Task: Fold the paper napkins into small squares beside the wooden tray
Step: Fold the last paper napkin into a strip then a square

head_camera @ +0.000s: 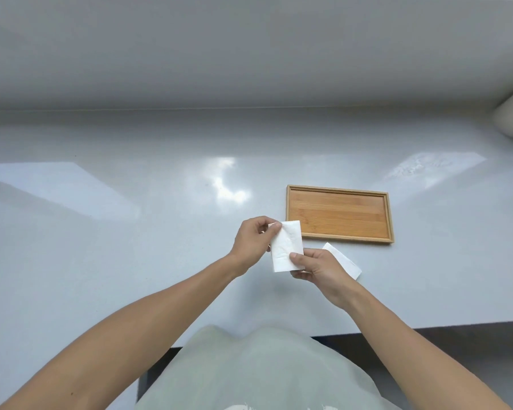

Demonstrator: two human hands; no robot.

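Holding a half-folded napkin (287, 245) just in front of the tray's (339, 240) near left corner, the left hand (253, 241) pinches its top, the right hand (316, 266) its bottom. Next likely comes folding it again; another napkin (345, 261) lies beside the tray.

white folded napkin (286, 247) held up; second napkin (342, 259) flat beside wooden tray (339, 214)
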